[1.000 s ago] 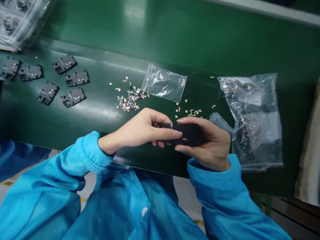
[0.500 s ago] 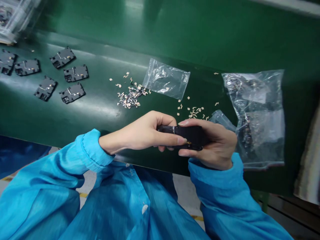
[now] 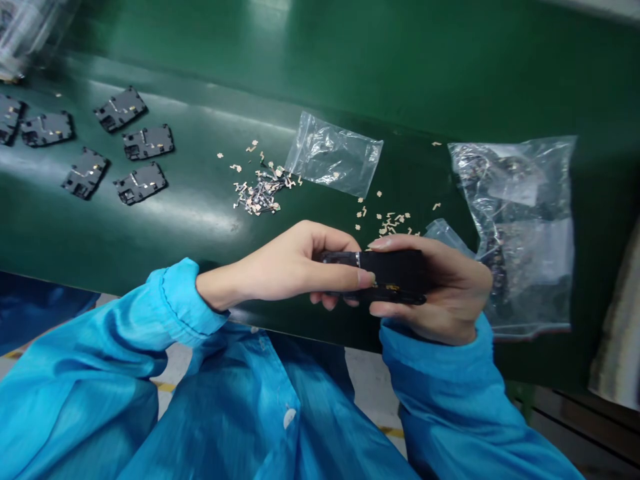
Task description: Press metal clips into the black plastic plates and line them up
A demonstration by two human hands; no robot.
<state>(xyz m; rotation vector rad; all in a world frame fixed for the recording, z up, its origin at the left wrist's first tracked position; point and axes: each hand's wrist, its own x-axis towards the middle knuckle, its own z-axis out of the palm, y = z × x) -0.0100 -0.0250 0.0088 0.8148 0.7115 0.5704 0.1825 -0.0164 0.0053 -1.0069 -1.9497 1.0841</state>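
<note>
Black housing [image 3: 397,267] sits between our two hands above the green tabletop [image 3: 400,87], near its front edge. Our left hand [image 3: 295,263] has its grip clenched on one end, thumb laid along the top face, fingers curled beneath; our right hand [image 3: 445,287] grasps the opposite end, thumb and fingers on either side. A silvery strip [image 3: 358,260] crosses the piece beside our left fingers, and a gold-coloured contact [image 3: 393,287] shows just past that thumb tip.

Beyond our hands we see scattered small metal pieces [image 3: 387,225], a denser pile of small parts [image 3: 263,193] and a flat clear bag [image 3: 340,157] beside it. Six similar black units [image 3: 149,142] lie to our left, one cut off by the view. To our right lies a large clear bag [image 3: 537,267] holding parts.
</note>
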